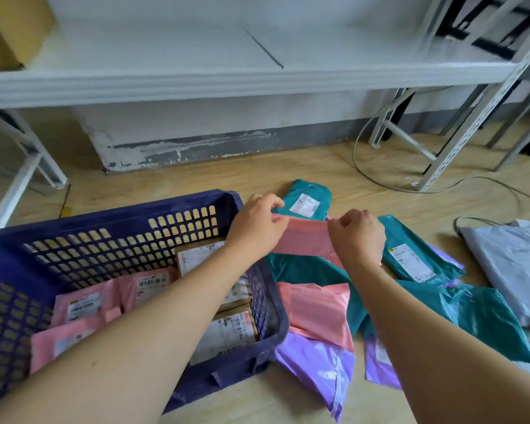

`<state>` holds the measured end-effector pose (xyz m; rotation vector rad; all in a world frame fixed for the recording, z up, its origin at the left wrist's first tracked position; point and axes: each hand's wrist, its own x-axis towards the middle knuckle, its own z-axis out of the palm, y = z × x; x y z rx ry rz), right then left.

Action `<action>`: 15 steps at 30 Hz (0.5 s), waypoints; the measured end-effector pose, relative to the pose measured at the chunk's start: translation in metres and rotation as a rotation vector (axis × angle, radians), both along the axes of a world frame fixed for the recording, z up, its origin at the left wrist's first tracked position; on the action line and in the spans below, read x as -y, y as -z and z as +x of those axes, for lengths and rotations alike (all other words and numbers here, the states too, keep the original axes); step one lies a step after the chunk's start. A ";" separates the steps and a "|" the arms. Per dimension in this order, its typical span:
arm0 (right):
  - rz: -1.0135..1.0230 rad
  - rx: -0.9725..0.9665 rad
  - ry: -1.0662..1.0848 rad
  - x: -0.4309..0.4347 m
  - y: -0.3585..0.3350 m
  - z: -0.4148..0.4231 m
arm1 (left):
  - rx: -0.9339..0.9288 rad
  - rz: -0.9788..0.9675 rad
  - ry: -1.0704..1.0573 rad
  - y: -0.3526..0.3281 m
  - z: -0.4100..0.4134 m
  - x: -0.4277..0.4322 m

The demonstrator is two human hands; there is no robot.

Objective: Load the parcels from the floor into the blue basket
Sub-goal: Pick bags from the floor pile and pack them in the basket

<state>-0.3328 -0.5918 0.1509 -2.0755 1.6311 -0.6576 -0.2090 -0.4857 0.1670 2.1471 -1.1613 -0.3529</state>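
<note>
Left hand [259, 223]: fingers curled, pinching the left top edge of the pink parcel [306, 237].
Right hand [357, 237]: fist clamped on its right edge.
Parcel position: lifted above the pile, 2 o'clock from the blue basket [276, 304].
Step (judged): carry toward 9 o'clock over the rim; keep both pinches so the limp film stays flat; lay it on the stack.
Basket contents: pink parcels [83, 304] near left; labelled brown boxes [227, 332] along the right wall.
Floor [257, 402], 3 o'clock of basket: purple parcel [315, 362], then teal parcels [478, 313], overlapping; grey parcel [508, 264] beyond.
</note>
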 end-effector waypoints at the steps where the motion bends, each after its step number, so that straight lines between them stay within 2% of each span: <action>1: -0.021 0.011 0.015 -0.007 -0.010 -0.001 | -0.025 -0.014 -0.022 -0.005 -0.001 -0.009; 7: -0.092 0.127 0.071 -0.049 -0.053 0.000 | -0.064 -0.066 -0.108 -0.034 0.002 -0.053; 15: -0.061 0.313 -0.067 -0.094 -0.086 0.028 | -0.078 0.072 -0.151 -0.047 0.022 -0.103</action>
